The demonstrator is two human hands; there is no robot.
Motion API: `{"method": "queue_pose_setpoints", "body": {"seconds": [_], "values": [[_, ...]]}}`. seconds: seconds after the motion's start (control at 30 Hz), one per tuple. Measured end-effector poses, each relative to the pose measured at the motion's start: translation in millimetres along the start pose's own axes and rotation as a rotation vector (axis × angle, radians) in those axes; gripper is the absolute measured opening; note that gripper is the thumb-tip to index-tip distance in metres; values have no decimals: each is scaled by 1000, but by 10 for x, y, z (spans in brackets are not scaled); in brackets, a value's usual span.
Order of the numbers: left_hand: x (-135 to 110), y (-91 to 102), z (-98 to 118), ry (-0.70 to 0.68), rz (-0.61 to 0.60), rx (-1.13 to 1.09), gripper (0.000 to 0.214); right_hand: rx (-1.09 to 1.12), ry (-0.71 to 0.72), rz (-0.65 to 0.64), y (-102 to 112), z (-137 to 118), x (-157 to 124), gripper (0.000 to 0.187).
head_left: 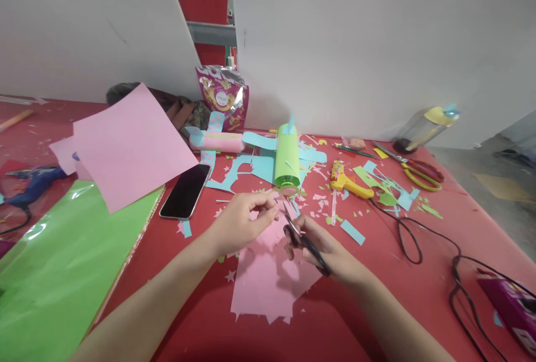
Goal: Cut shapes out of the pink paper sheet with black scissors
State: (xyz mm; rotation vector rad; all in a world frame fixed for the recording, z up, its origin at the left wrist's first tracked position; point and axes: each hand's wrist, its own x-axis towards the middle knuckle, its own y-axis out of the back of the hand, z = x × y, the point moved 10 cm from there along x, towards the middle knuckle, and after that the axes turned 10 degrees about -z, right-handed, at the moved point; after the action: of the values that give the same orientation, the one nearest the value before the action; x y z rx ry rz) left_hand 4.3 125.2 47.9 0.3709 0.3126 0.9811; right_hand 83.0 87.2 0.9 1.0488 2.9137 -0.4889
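Note:
My left hand [243, 218] pinches a small pink paper piece [273, 212] between thumb and fingers, just above a cut-up pink sheet [263, 281] lying on the red table [377, 295]. My right hand [324, 247] grips black-handled scissors [299, 233], whose blades point up and left toward the pinched piece. Both hands are closed around what they hold. Paper scraps in pink, blue and green lie scattered around them.
A black phone [185, 190] lies left of my hands. Behind stand a green paper roll [287, 156], a pink roll [218, 141], a snack bag [223, 96]. A yellow glue gun [347, 180] with black cord [419, 239], red-yellow scissors [421, 173], a bottle [422, 127] lie right. Pink [129, 144] and green sheets [54, 272] lie left.

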Motion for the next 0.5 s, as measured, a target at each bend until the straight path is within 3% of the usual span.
{"method": "queue_pose_setpoints", "body": {"seconds": [0.5], "values": [[0, -35, 1, 7, -22, 17, 20, 102, 60, -82, -76, 7, 3, 35]]}}
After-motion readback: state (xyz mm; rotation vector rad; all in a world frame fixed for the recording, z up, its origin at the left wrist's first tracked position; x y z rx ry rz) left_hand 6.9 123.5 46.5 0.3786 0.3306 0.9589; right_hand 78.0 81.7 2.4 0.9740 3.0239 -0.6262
